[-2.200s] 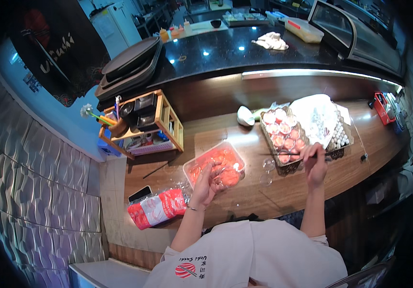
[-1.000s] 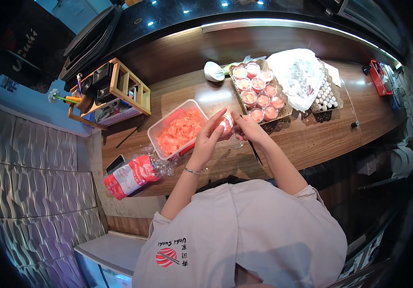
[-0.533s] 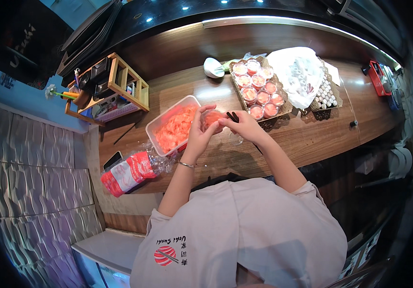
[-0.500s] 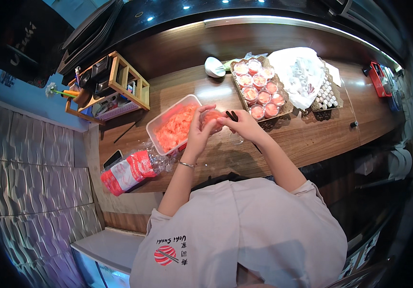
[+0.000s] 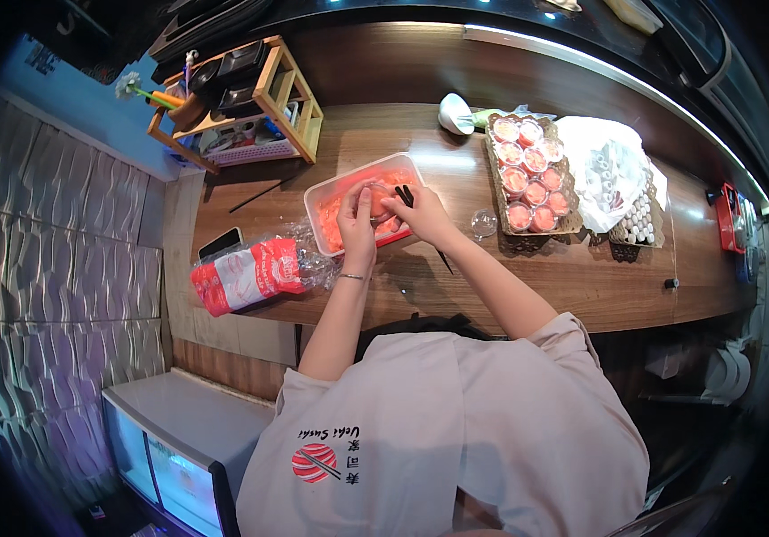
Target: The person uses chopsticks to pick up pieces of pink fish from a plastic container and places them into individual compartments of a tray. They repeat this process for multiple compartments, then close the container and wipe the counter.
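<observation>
My left hand [image 5: 357, 219] is closed around a small clear plastic cup [image 5: 379, 202] with orange-pink food in it. Both hands are above a white tub [image 5: 313, 217] filled with soft orange-pink slices [image 5: 331, 234], which look like pickled ginger. Black chopsticks [image 5: 405, 194] are gripped in my right hand [image 5: 424, 217], their other ends sticking out below the palm. That hand's fingertips are at the cup's right side; whether they press on it I cannot tell. A clear round lid or cup [image 5: 484, 223] lies on the table to the right.
A lace-edged tray [image 5: 545, 221] of several filled cups stands right, beside a white plastic bag [image 5: 594, 152] and a carton of small eggs [image 5: 637, 224]. At left are a red-and-white package [image 5: 248, 276], a phone [image 5: 220, 242] and a wooden rack [image 5: 268, 85]. A white bowl [image 5: 454, 116] sits behind.
Both hands, with the cup and chopsticks, have moved left from the tub's right edge to over the tub. The clear lid or cup now shows uncovered by my right hand. The whole view has shifted.
</observation>
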